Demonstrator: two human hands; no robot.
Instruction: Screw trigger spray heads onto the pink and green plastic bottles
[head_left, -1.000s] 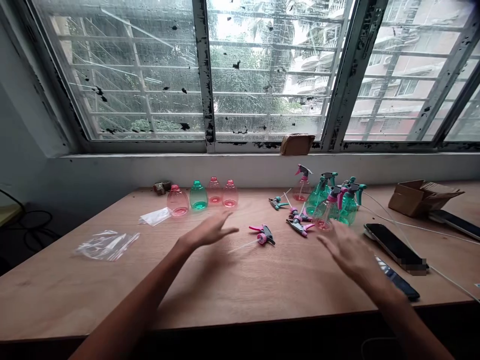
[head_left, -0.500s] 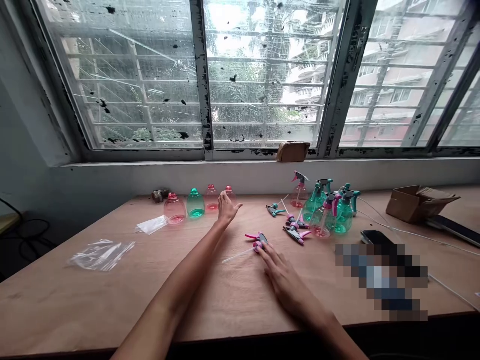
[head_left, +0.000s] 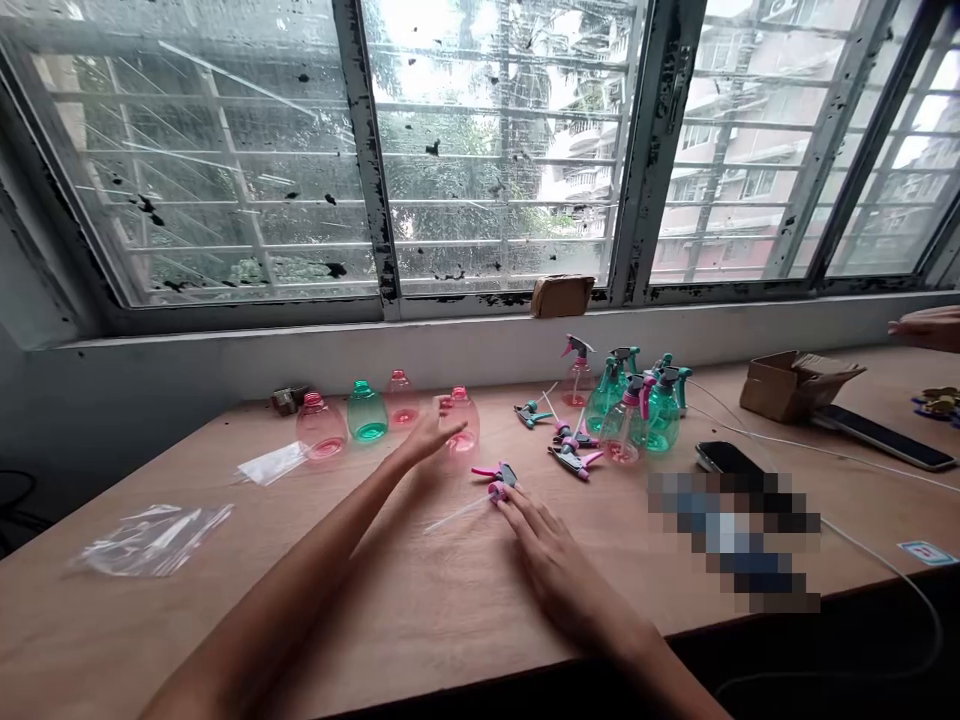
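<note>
My left hand is round the left side of a clear pink bottle without a top, thumb across its front and fingers behind. My right hand lies low over the table with fingers stretched out. Its fingertips touch the pink collar of a pink and grey trigger spray head, whose thin clear tube points left. Left of my left hand stand another pink bottle, a green bottle and a further pink bottle, all topless.
More spray heads lie right of centre, beside several bottles fitted with sprayers. A clear plastic bag and white packet lie left. Rightward are a phone, cables, a cardboard box and another person's hand.
The pink bottle by my left hand has come nearer and to the right, with the hand beside it. My right hand stays at the spray head. The view has swung right, revealing another person's hand.
</note>
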